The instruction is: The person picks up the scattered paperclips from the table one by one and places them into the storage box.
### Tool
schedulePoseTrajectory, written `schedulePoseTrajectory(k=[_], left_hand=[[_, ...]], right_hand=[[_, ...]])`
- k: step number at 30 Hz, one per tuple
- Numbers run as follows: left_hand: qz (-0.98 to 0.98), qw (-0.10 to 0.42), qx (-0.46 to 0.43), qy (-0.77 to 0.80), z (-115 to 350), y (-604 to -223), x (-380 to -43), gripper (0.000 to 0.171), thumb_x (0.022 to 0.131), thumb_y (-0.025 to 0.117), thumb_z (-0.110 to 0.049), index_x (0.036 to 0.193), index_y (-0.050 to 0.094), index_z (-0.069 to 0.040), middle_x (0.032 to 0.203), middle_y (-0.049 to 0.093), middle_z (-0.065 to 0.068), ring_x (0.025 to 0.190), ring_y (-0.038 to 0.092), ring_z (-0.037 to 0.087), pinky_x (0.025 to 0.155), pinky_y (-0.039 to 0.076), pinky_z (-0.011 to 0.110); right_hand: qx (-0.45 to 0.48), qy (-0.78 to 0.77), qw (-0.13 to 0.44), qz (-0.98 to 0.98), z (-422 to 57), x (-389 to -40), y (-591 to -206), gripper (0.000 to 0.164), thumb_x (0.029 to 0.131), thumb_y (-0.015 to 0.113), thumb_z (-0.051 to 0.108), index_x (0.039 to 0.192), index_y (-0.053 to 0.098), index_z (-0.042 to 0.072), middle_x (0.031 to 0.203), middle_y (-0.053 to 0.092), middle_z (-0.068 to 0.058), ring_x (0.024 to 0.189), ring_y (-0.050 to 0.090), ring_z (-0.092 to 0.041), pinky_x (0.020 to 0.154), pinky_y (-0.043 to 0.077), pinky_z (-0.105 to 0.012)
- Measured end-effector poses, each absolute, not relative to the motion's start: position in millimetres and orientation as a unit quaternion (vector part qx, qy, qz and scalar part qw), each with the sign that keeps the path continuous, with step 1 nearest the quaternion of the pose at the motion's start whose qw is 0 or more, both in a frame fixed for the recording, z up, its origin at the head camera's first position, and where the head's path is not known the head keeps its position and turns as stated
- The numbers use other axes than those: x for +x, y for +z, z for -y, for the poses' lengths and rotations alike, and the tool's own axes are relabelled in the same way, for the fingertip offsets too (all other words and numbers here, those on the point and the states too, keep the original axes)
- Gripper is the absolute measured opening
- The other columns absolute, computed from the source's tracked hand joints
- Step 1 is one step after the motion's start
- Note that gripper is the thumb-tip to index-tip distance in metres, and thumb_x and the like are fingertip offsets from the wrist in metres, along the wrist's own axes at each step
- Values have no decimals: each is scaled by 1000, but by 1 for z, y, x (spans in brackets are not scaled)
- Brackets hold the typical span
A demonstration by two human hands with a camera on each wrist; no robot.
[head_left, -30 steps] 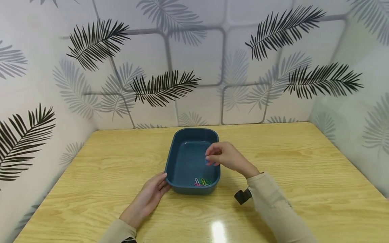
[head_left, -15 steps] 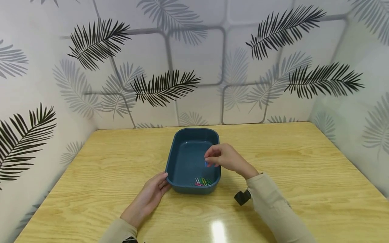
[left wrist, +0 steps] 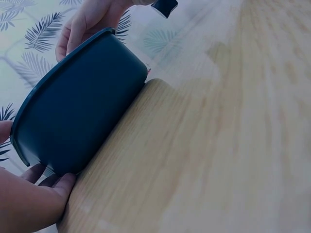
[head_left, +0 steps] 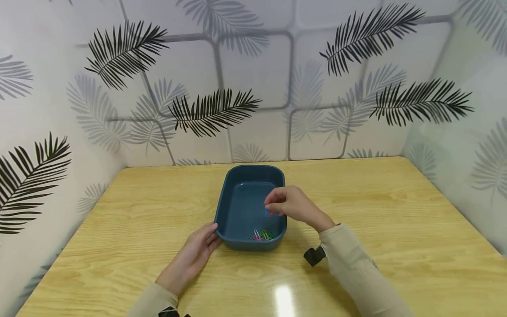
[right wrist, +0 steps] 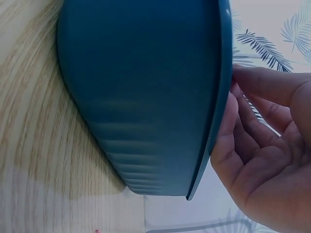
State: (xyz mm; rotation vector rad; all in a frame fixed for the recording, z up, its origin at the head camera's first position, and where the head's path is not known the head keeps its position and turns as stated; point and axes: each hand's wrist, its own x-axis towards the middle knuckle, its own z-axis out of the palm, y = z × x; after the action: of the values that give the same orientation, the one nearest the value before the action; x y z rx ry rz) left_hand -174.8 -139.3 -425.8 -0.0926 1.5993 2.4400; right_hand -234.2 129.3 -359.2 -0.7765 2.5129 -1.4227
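Observation:
A dark blue plastic bin (head_left: 245, 211) stands on the wooden table. My left hand (head_left: 194, 253) holds its near left corner, with the thumb at the rim and the fingers against the outer wall in the left wrist view. Over the bin's right side, my right hand (head_left: 293, 204) pinches a small blue paper clip (head_left: 267, 212), its shape partly hidden by the fingers. Several coloured paper clips (head_left: 264, 235) lie in the bin's near right corner, among them white, pink, yellow and green ones. In the right wrist view the bin's wall (right wrist: 146, 97) hides what the fingertips pinch.
The light wooden table (head_left: 158, 193) reaches back to a wall (head_left: 253, 132) patterned with leaves. A tiny red thing (right wrist: 97, 231) shows at the bottom edge of the right wrist view. A black wrist device (head_left: 314, 255) hangs under the right sleeve.
My right hand has shifted slightly left over the bin, still pinching the blue paper clip. My left hand stays at the bin's corner, and the clips inside lie as before.

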Motion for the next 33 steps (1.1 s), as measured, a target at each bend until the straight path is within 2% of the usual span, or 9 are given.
schedulePoseTrajectory(k=[9, 16, 23, 26, 33], left_hand=[[-543, 117, -23, 831, 142, -426, -176, 48, 100, 49, -11, 140, 38, 12, 136, 48, 15, 118, 50, 19, 102, 40, 33], [-541, 114, -24, 833, 141, -427, -175, 46, 99, 50, -10, 138, 40, 13, 134, 50, 16, 118, 51, 20, 102, 40, 34], [-543, 116, -18, 831, 143, -427, -174, 47, 100, 49, -11, 140, 38, 11, 136, 48, 16, 119, 50, 20, 102, 40, 34], [-543, 114, -19, 832, 143, -427, -174, 47, 100, 49, -10, 140, 38, 12, 135, 49, 16, 118, 51, 20, 102, 41, 34], [-544, 115, -20, 831, 142, -426, -174, 47, 99, 50, -11, 139, 39, 12, 134, 49, 15, 119, 50, 20, 102, 40, 34]], right_hand=[[-258, -481, 68, -835, -128, -235, -358, 10, 92, 65, 4, 97, 68, -5, 82, 68, -4, 81, 67, -32, 69, 57, -40], [-253, -488, 70, -833, -130, -235, -360, 10, 92, 64, 3, 98, 68, -4, 84, 69, -6, 83, 67, -33, 70, 57, -39], [-251, -511, 88, -817, -133, -237, -360, 22, 96, 59, 4, 112, 65, -10, 106, 66, -24, 87, 69, -26, 75, 57, -37], [-242, -525, 90, -811, -138, -239, -361, 23, 97, 57, 6, 114, 64, -9, 109, 65, -26, 90, 69, -27, 77, 57, -35], [-183, -573, 71, -796, -158, -246, -361, 25, 98, 56, 7, 116, 61, -10, 104, 67, -21, 88, 69, -23, 82, 55, -44]])
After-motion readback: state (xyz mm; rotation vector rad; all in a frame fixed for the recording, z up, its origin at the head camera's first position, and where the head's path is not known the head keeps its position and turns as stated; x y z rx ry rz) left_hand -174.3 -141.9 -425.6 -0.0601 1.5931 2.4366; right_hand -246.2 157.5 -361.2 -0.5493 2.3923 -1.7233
